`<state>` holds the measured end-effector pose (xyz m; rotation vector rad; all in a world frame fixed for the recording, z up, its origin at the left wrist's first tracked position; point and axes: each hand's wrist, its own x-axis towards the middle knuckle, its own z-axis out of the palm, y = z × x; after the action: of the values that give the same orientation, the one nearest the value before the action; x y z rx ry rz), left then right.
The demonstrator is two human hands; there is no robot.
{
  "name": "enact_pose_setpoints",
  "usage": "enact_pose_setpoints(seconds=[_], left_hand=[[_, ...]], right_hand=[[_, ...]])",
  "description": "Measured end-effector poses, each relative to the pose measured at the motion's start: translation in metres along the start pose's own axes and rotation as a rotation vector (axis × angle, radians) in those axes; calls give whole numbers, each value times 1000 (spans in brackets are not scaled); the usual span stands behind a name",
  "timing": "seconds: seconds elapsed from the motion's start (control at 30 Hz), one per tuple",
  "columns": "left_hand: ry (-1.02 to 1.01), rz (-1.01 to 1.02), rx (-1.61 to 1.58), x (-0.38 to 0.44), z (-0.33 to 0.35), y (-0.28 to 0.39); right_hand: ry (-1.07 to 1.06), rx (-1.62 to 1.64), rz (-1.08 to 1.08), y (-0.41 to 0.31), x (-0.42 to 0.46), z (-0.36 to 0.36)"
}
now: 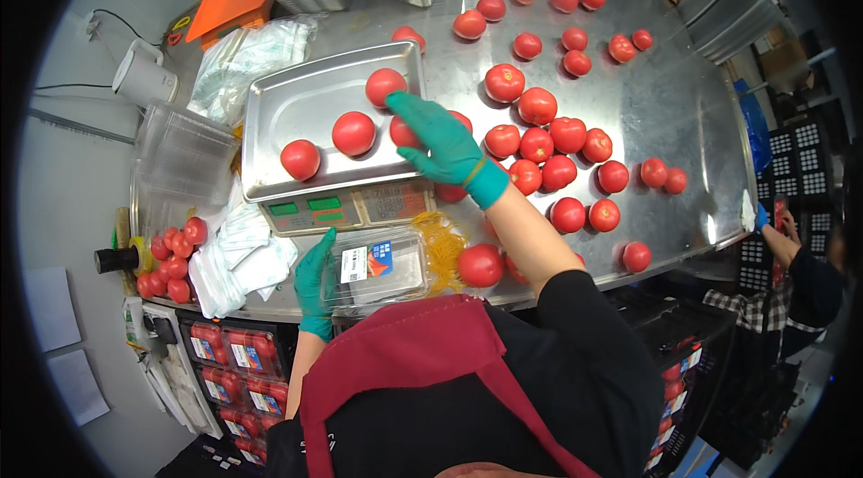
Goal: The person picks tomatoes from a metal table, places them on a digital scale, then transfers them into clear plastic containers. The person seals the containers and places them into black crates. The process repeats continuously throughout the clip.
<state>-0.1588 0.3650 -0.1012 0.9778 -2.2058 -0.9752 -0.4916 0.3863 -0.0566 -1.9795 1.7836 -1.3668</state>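
My right hand (441, 141), in a green glove, reaches over the right side of the steel tray (263, 134) on a digital scale (350, 208). Its fingers lie on a tomato (404, 132); whether they grip it I cannot tell. Another tomato (385, 87) touches the fingertips, and two more (354, 133) (300, 159) lie to the left in the tray. My left hand (315, 282), gloved too, is at the left end of a labelled clear plastic container (398, 275) in front of the scale and holds it. Yellow rubber bands (441, 252) lie beside the container.
Many loose tomatoes (537, 144) are spread over the steel table (661, 100). Stacked clear containers (182, 161) and white-green packets (229, 269) stand left. Small tomatoes (176, 255) lie at the left edge. Below are crates of packed tomatoes (253, 350). Another person (802, 289) is at far right.
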Motion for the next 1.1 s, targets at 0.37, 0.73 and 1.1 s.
enact_pose_setpoints(seconds=[0.37,0.73,1.1], left_hand=[[-60,130,22,3,-19,-15],[-273,147,45,18,-43,-22],[119,7,-208,100,-73,30]], right_hand=[[181,78,405,-43,-57,-29],[113,-144,171,-65,-7,24],[-163,-324,287,-23,19,24]])
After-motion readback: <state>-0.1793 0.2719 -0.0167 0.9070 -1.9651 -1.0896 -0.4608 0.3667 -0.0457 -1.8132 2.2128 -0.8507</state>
